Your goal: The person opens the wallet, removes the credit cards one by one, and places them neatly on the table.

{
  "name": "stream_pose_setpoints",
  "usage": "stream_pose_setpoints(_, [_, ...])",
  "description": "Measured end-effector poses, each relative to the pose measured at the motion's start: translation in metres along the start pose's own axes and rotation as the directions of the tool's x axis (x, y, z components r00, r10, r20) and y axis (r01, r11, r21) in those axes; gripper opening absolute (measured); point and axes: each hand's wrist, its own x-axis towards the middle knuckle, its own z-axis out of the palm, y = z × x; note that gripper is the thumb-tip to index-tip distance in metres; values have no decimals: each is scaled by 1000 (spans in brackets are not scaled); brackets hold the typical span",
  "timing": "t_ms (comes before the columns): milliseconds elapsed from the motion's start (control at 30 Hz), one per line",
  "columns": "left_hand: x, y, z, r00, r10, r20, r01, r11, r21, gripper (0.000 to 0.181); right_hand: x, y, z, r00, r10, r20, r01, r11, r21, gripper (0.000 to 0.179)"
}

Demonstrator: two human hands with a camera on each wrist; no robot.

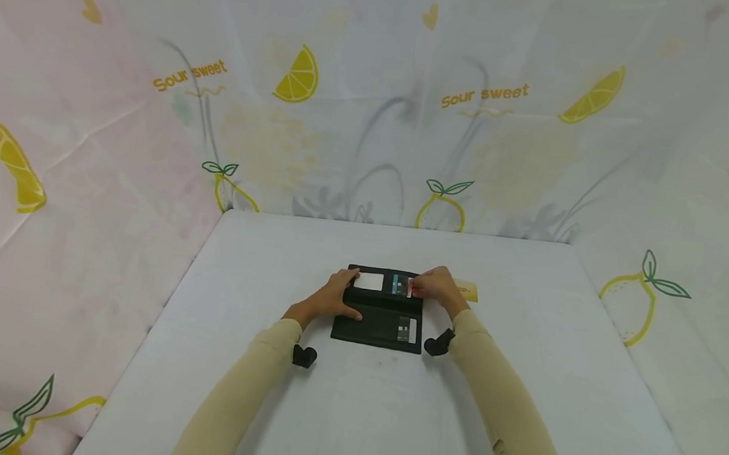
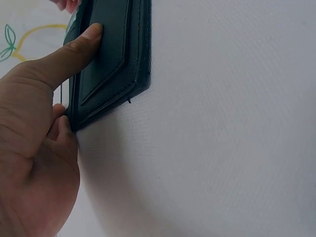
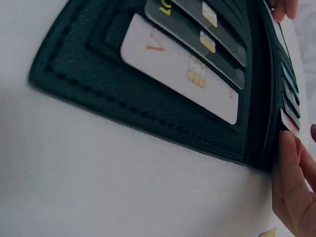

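Observation:
A dark green wallet (image 1: 377,326) lies spread open on the white table. My left hand (image 1: 335,295) holds its left side, the thumb (image 2: 81,47) straight across the lower panel and the other fingers at the edge. My right hand (image 1: 439,286) is at the right end of the upper panel, fingertips pinching a white and pink card (image 3: 289,122) that sits in a slot there. Other cards, one of them blue (image 1: 395,284), stand in slots beside it. A white card (image 3: 182,69) and two dark cards sit in the lower panel's slots.
Just beyond my right hand lies a yellow card-like piece (image 1: 467,290), partly hidden by the hand. A white panel (image 1: 369,281) shows in the wallet's upper left. A lemon-print cloth (image 1: 371,116) hangs behind and along both sides of the table (image 1: 263,249).

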Motion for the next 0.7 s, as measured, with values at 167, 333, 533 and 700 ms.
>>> stream_pose_setpoints(167, [0, 0, 0, 1000, -5, -3, 5, 1000, -7, 111, 4, -1, 1, 1000, -4, -16, 4, 1000, -27, 27])
stream_pose_setpoints(333, [1, 1, 0, 1000, -15, -8, 15, 1000, 11, 111, 8, 0, 4, 987, -117, -107, 102, 985, -137, 26])
stream_pose_setpoints(533, [2, 2, 1, 999, -34, 1, 34, 999, 40, 109, 10, 4, 6, 989, -68, -129, 60, 996, -64, 25])
stream_pose_setpoints(700, [0, -1, 1, 999, -39, -7, 40, 998, 51, 109, 10, 2, 7, 993, -78, -90, 79, 997, 6, 22])
